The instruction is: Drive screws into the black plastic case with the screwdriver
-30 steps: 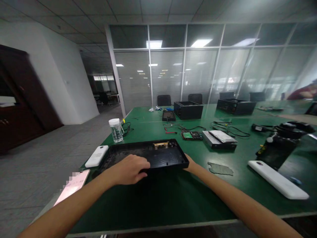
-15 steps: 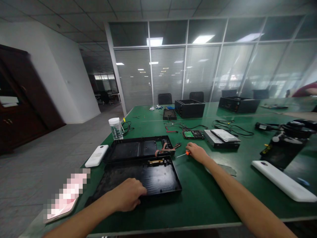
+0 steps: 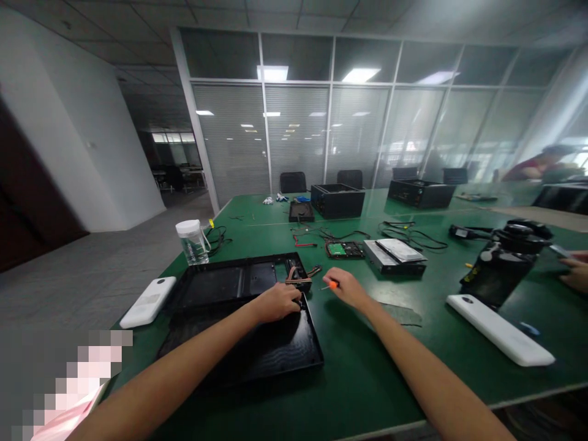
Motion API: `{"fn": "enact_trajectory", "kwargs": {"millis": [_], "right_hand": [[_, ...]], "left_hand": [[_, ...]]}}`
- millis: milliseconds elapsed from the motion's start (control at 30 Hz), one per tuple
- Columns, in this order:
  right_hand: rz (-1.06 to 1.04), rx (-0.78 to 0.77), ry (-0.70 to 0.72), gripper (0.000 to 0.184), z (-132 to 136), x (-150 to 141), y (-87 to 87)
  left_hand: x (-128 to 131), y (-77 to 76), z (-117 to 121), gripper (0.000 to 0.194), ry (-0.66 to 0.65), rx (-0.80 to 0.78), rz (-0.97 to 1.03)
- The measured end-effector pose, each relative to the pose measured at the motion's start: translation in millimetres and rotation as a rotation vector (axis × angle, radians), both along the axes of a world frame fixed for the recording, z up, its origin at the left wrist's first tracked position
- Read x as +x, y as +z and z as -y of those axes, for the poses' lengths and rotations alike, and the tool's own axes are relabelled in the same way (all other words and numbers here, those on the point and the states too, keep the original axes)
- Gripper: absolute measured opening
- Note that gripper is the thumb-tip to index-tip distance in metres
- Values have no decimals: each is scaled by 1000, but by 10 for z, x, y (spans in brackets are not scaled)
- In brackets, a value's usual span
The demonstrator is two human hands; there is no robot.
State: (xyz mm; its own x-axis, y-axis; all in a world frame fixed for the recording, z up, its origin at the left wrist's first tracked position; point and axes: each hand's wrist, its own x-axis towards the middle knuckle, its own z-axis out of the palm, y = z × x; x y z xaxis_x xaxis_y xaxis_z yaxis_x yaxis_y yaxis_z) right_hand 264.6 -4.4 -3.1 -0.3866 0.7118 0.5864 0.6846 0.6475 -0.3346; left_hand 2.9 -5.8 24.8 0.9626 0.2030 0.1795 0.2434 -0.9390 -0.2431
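Note:
A black plastic cover lies on the green table in front of me. Behind it lies a second black case half with a bundle of coloured wires at its right end. My left hand rests with curled fingers on the far edge of the near cover, close to the wires. My right hand is closed on a small orange-handled screwdriver, just right of the wires.
A white device and a clear lidded cup stand left of the cases. A green circuit board, a flat drive, cables, black boxes and a long white device lie further right. Another person's hand shows at the right edge.
I lifted the black cover off the case and laid it nearer to me. My right hand went to the screwdriver and took it. My left hand slid forward to the cover's far edge.

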Motion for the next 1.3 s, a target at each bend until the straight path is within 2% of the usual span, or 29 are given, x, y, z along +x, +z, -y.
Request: {"fn": "enact_trajectory", "kwargs": {"millis": [200, 433, 600, 767, 833, 1000, 1133, 1300], "right_hand": [[-9, -10, 66, 21, 22, -98, 24], [-40, -39, 62, 24, 8, -141, 6], [-23, -72, 37, 28, 3, -142, -4], [-16, -80, 24, 28, 29, -163, 22], [-11, -75, 19, 28, 37, -168, 30], [-2, -59, 8, 25, 41, -157, 35], [-17, -44, -78, 20, 18, -143, 8], [-188, -80, -332, 18, -50, -131, -30]], "left_hand": [[-56, -77, 78, 15, -8, -43, 157], [6, -170, 148, 15, -42, -165, 63], [-12, -161, 132, 20, 11, -180, 55], [-34, -160, 130, 16, -23, -155, 42], [-35, -196, 108, 17, 15, -142, 113], [12, -312, 30, 22, 204, -163, 412], [63, -351, 30, 23, 247, -161, 448], [66, -336, 58, 21, 215, -188, 444]]}}
